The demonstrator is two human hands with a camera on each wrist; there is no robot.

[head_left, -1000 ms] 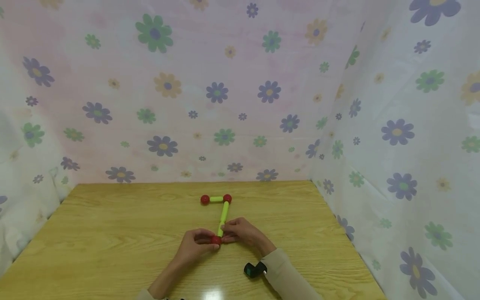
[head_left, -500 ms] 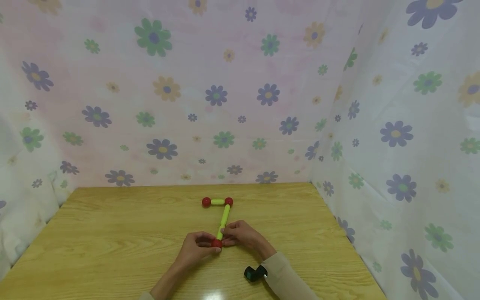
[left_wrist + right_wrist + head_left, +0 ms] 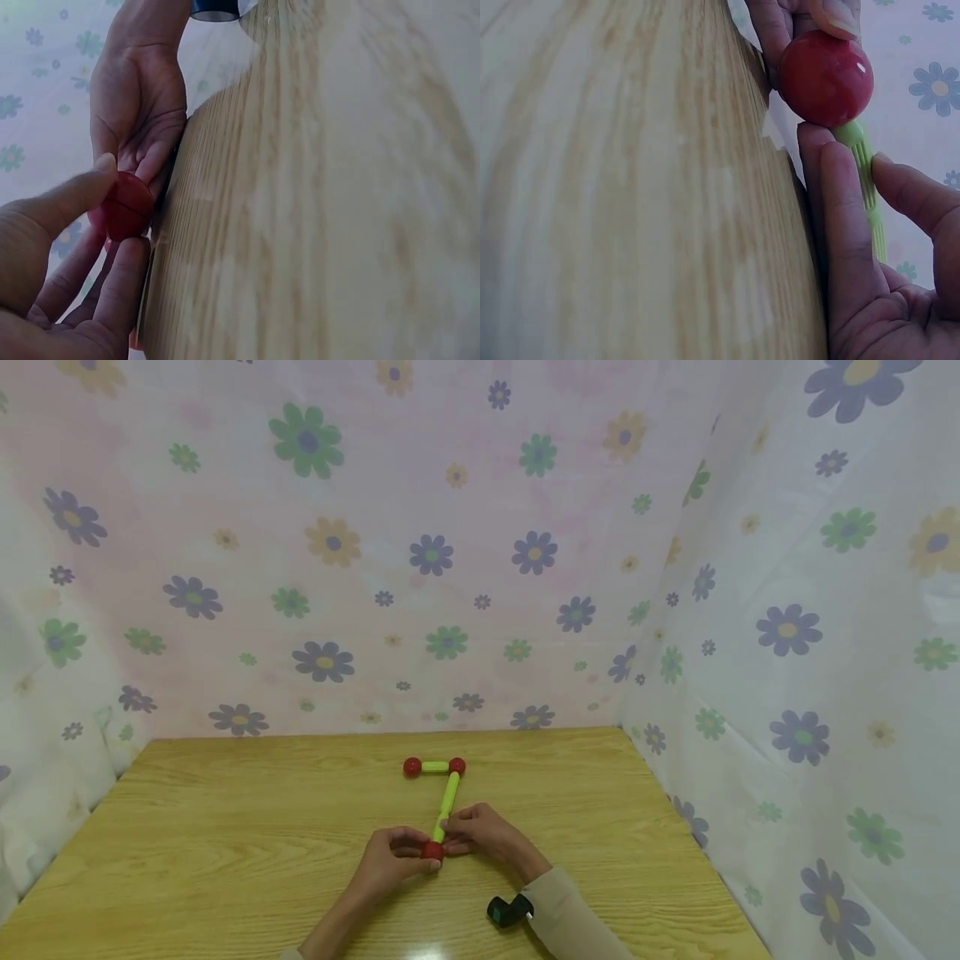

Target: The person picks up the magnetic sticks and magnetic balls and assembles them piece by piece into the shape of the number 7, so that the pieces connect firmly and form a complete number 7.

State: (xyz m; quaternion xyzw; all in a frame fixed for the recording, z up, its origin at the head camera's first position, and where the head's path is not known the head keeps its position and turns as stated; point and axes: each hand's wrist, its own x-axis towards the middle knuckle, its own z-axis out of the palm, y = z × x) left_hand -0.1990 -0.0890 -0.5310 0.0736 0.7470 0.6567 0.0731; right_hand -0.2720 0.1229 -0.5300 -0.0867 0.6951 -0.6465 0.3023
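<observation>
My left hand (image 3: 386, 862) pinches a red ball (image 3: 432, 852) between thumb and fingers, low over the table. In the right wrist view this red ball (image 3: 826, 78) meets the end of a ribbed yellow-green rod (image 3: 864, 176). My right hand (image 3: 491, 837) pinches that rod near the ball, thumb on one side and fingers on the other. Away from me the long rod (image 3: 449, 793) slants up to a second red ball (image 3: 457, 766). From there a short yellow-green rod (image 3: 435, 767) runs left to a third red ball (image 3: 412, 767).
The wood-grain table (image 3: 225, 827) carries the joined pieces. A black wrist device (image 3: 510, 911) sits by my right sleeve (image 3: 573, 914). Flower-printed curtains (image 3: 480, 560) stand behind the table and along both sides.
The whole scene sits slightly lower in the head view than before, as the camera tilts. Both hands keep their holds on the ball and the rod.
</observation>
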